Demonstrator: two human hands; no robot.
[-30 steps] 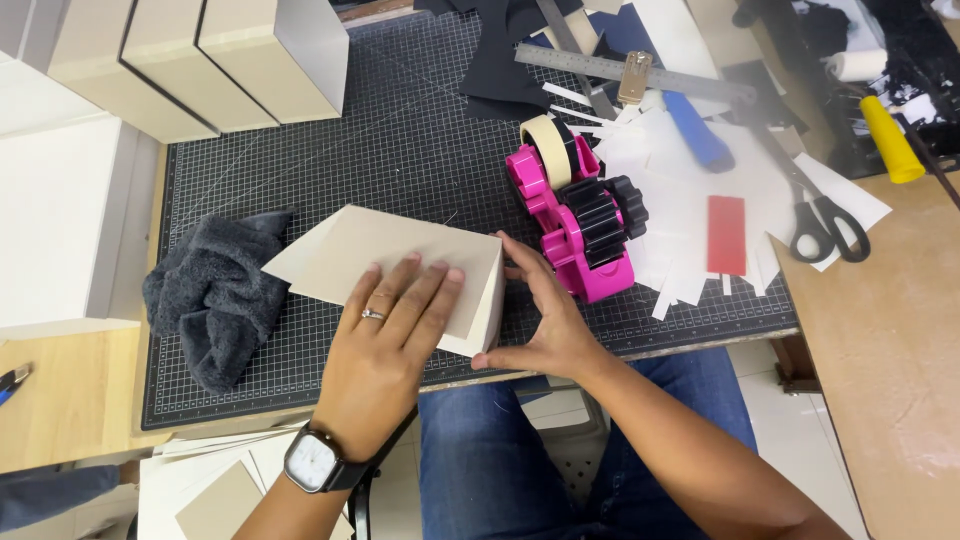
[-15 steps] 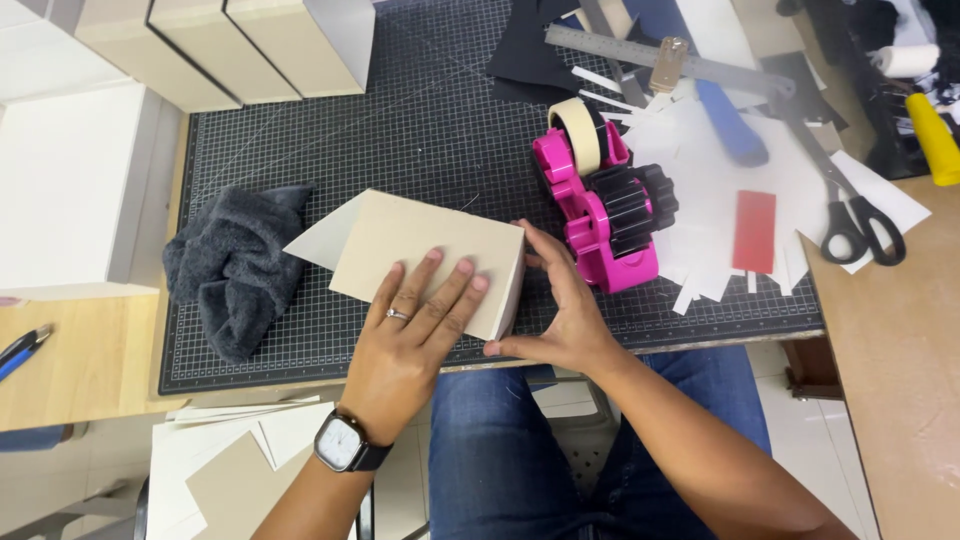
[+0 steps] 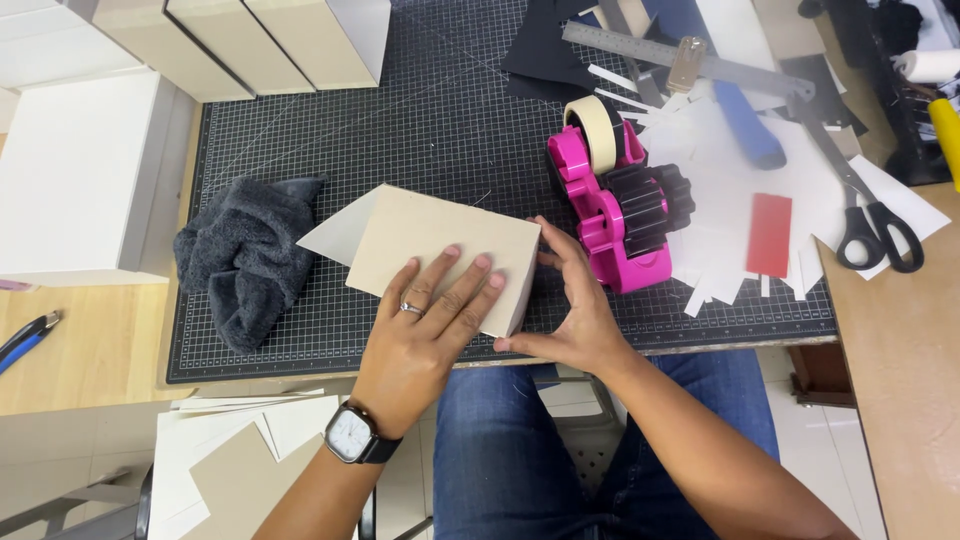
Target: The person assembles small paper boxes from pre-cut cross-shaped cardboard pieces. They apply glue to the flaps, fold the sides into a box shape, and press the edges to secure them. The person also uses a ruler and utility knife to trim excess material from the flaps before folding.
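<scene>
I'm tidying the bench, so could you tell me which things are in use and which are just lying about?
In use: beige cardboard box under the left hand, right hand at its end.
Lying about: pink tape dispenser, grey cloth, scissors, steel ruler.

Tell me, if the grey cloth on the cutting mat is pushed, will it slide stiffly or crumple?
The grey cloth lies in soft folds, so it would probably bunch up. It looks light and unlikely to roll. The gridded mat may drag on it.

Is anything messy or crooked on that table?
Yes, a bit. White paper strips lie scattered every which way beside the pink tape dispenser, and a dark cloth sits crumpled on the cutting mat. The tan box lies slanted across the mat's grid, under the left hand, with the right hand at its side.
</scene>
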